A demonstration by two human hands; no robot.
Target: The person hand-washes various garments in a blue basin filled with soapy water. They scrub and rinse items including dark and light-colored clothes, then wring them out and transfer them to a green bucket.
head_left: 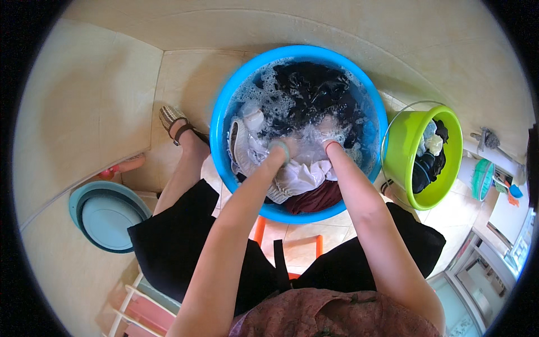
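Both my arms reach down into a round blue basin of sudsy water with clothes soaking in it. My left hand, with a pale green band at the wrist, is under the splashing water near the middle. Beside it my right hand, with a red string at the wrist, is also under water. Foam and splashes hide the fingers of both. Black clothing floats at the far side. A white garment bunches up below my wrists, next to a dark red cloth. A white waistband lies along the left wall.
To the right stands a lime green bucket with a wire handle, holding dark and pale clothes. A grey-blue collapsible basin leans at the left wall. Orange stool legs show between my knees. A white rack is at lower left.
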